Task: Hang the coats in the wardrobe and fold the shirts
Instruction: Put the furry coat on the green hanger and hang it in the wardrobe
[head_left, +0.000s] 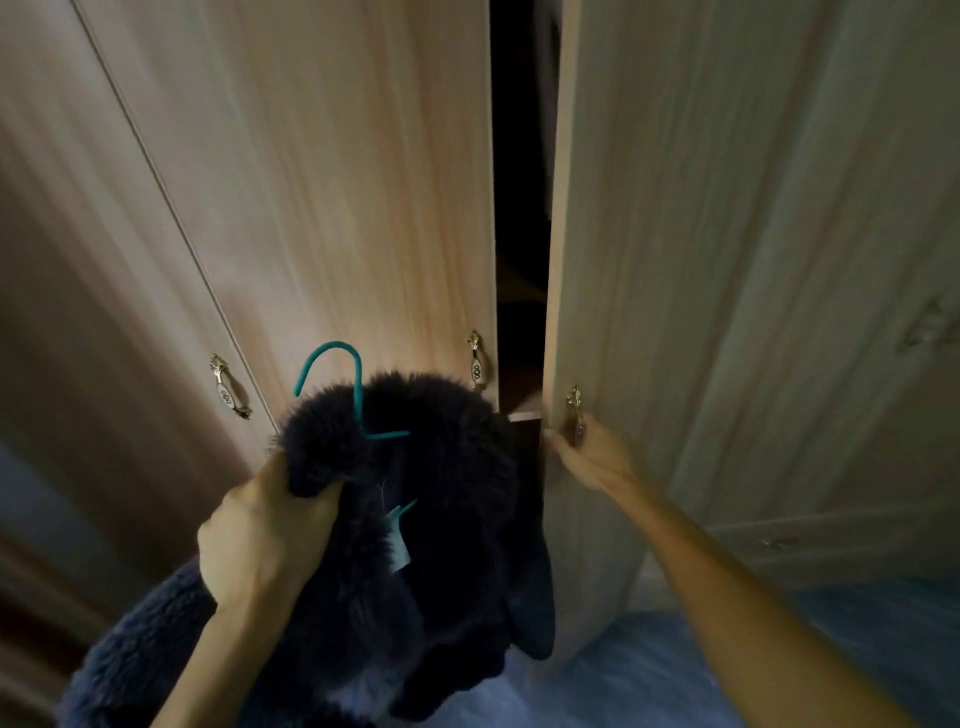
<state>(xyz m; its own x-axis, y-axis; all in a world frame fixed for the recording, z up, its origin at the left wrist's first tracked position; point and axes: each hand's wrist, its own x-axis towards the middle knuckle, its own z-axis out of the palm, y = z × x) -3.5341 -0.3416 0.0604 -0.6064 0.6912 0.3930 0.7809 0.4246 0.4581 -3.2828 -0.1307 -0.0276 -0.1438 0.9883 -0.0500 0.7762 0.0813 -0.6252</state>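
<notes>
Dark navy fur, a fluffy coat (415, 519) on a teal wire hanger (337, 382), is bunched at its collar in the clenched left hand (265, 535). The right hand (589, 457) grips the brass handle (575, 415) of the pale wood wardrobe door (727, 260), which stands ajar. Judged step: opening up to hang the coat; next, the door needs swinging wide and the hook lifting inside. Beyond the right hand, the gap is black, no rail visible; the coat's hem is cut off.
</notes>
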